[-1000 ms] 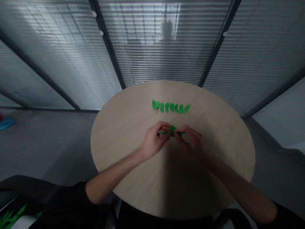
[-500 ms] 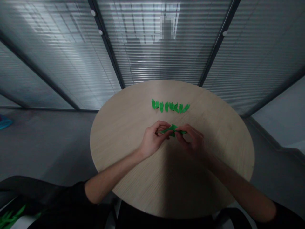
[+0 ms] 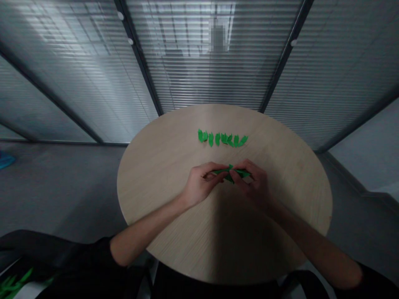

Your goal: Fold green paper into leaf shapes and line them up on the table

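Over the middle of the table, my left hand (image 3: 205, 178) pinches one side of a piece of folded green paper (image 3: 230, 177) between thumb and fingers. From the other side, my right hand (image 3: 251, 180) grips the same paper, its thumb and index finger close to the left fingertips. Pointed ends of the paper stick out above and below the fingers; much of it is hidden. Beyond my hands, several small green folded pieces (image 3: 211, 139) lie side by side in a row.
The round wooden table (image 3: 168, 149) stands before a glass partition with blinds (image 3: 205, 79). At lower left, green leaf-like strips (image 3: 14, 284) show beside a white object (image 3: 29, 290). A blue item (image 3: 5, 159) lies on the grey floor at far left.
Both hands have pressed closer together on the green paper, and less of its upper part shows. Its tips have shifted slightly right. The row of green pieces has not moved.
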Demonstrator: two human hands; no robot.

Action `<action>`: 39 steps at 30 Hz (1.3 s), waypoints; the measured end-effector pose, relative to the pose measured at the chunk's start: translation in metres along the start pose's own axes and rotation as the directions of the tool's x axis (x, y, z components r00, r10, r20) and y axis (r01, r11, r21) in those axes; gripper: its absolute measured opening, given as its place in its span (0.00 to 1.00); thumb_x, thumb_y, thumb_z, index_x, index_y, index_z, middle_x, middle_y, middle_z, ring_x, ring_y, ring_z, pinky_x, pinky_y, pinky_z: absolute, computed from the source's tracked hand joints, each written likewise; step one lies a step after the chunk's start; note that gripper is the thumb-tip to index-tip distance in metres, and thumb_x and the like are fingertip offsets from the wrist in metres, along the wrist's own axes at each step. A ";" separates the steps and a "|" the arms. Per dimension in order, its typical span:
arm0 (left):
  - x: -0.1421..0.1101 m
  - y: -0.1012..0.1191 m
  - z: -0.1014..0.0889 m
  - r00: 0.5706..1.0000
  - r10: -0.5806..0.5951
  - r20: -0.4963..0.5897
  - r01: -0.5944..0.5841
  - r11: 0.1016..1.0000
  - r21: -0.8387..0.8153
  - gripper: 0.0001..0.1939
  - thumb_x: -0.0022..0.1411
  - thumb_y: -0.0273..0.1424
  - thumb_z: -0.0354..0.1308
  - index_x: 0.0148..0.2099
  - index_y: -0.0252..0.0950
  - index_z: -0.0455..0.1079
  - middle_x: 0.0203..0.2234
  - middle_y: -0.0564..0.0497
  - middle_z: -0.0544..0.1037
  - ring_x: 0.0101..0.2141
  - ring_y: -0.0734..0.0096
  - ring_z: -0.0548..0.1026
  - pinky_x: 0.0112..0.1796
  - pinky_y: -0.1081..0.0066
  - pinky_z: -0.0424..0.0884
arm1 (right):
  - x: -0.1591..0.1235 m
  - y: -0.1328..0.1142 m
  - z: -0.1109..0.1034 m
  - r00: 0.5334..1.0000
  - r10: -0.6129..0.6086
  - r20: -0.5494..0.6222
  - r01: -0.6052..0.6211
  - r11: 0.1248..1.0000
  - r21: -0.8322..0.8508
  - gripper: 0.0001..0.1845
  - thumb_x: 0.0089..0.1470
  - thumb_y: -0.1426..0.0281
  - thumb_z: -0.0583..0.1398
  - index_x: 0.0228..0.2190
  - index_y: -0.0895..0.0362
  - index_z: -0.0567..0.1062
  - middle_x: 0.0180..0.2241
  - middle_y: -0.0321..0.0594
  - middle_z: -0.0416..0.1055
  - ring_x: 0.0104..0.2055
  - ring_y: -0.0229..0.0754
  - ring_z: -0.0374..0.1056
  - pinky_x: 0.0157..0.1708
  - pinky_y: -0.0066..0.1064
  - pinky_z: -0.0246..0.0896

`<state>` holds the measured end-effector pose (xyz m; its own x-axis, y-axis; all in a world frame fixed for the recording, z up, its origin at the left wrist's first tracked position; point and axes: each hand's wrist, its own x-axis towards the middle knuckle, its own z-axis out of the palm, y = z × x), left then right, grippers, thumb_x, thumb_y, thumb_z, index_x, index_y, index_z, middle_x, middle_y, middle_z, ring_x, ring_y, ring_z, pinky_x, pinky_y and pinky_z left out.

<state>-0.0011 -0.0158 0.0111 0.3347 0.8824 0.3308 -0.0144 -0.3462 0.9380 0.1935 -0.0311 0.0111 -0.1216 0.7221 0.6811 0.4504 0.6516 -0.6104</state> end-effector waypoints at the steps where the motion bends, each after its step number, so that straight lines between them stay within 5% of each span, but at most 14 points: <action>1: 0.000 0.000 -0.001 1.000 0.011 0.007 -0.011 1.000 0.006 0.11 0.65 0.32 0.67 0.47 0.33 0.82 0.38 0.45 0.85 0.33 0.71 0.84 0.33 0.76 0.80 | 0.000 0.000 0.000 1.000 0.010 -0.005 -0.010 1.000 0.005 0.05 0.62 0.70 0.63 0.32 0.54 0.75 0.28 0.34 0.72 0.29 0.37 0.68 0.31 0.30 0.64; 23: -0.002 -0.003 -0.004 0.993 0.112 0.037 -0.116 0.980 0.160 0.11 0.68 0.36 0.65 0.47 0.34 0.83 0.38 0.43 0.86 0.37 0.66 0.84 0.35 0.72 0.79 | -0.001 -0.001 0.002 0.998 0.056 -0.011 -0.056 0.998 -0.018 0.08 0.63 0.65 0.63 0.32 0.53 0.74 0.28 0.35 0.73 0.28 0.39 0.69 0.29 0.31 0.64; 39: -0.001 0.004 0.005 0.996 -0.089 -0.025 0.088 0.996 -0.033 0.15 0.60 0.40 0.72 0.42 0.33 0.82 0.32 0.46 0.86 0.26 0.72 0.80 0.26 0.75 0.75 | -0.004 0.000 0.004 0.994 0.112 0.011 -0.113 0.993 0.043 0.07 0.62 0.65 0.63 0.33 0.53 0.72 0.27 0.34 0.72 0.26 0.37 0.68 0.25 0.28 0.65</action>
<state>0.0030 -0.0194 0.0141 0.3109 0.9173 0.2489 -0.0158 -0.2568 0.9663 0.1903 -0.0328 0.0062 -0.0799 0.7931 0.6038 0.4229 0.5755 -0.7000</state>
